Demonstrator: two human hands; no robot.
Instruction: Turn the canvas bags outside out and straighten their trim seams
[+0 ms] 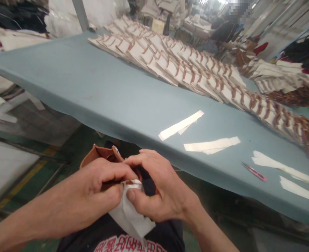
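Observation:
Above my lap, my left hand (102, 190) pinches a white piece of fabric (134, 218) between thumb and bent forefinger. My right hand (159, 189) grips the same fabric from the other side, its thumb pressed on the upper edge. A brown strip shows along that edge between the two thumbs. The lower part of the white fabric hangs loose over my dark clothing. Behind my left hand stands a brown leather-like piece (91, 157) with a folded rim; whether it is joined to the white fabric is hidden by my fingers.
On the blue-green table (91, 87) lie white strips (182, 125) and pink-handled thread snips (254, 171). Overlapping rows of white pieces with brown edges (170, 66) cover its far side. A metal post (81, 15) rises at the back left. A person (225, 29) is in the background.

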